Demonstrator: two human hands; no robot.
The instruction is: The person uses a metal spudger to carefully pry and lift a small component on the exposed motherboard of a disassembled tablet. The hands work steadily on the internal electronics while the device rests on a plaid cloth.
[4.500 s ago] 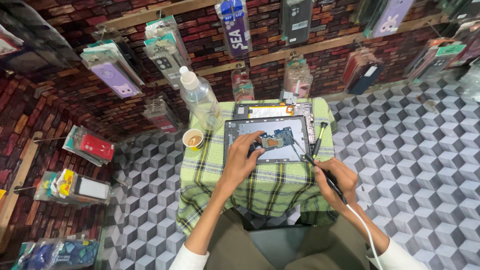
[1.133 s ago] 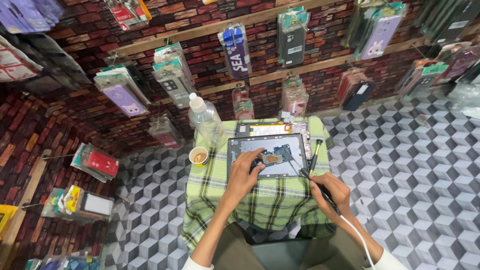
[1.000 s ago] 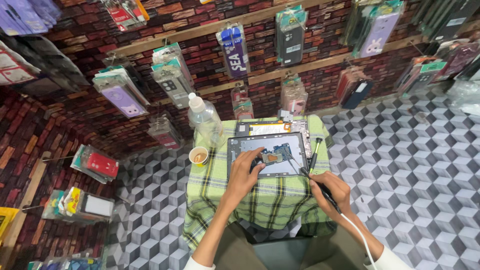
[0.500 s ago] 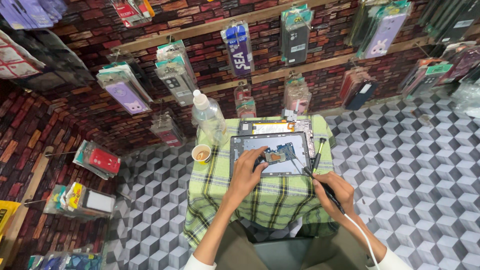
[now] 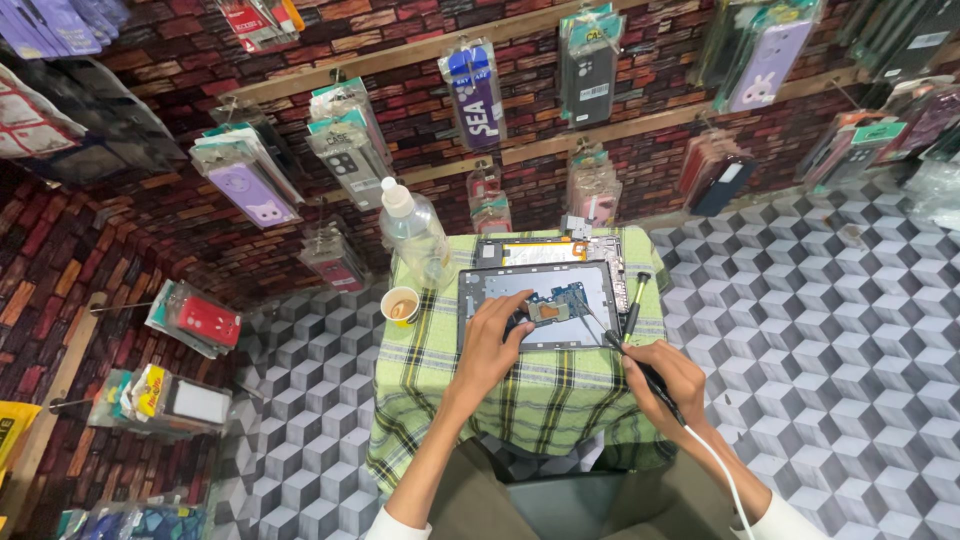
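Note:
An opened tablet (image 5: 540,300) with its grey inner frame and a small circuit board (image 5: 556,302) lies on a small table with a green plaid cloth (image 5: 520,390). My left hand (image 5: 493,335) rests on the tablet's left half, fingers spread and pressing beside the board. My right hand (image 5: 665,380) grips a black corded soldering iron (image 5: 625,355) like a pen. Its tip points up and left toward the board's right edge. A white cable (image 5: 715,470) trails from the tool past my wrist.
A clear plastic bottle (image 5: 415,232) and a small cup of brown drink (image 5: 401,306) stand at the table's left back corner. Another opened device (image 5: 545,248) lies behind the tablet, a screwdriver (image 5: 633,300) to its right. Packaged phone cases hang on the brick-pattern wall.
Both hands stay in nearly the same place on the tablet. The view has shifted slightly; the iron's tip has stayed by the board.

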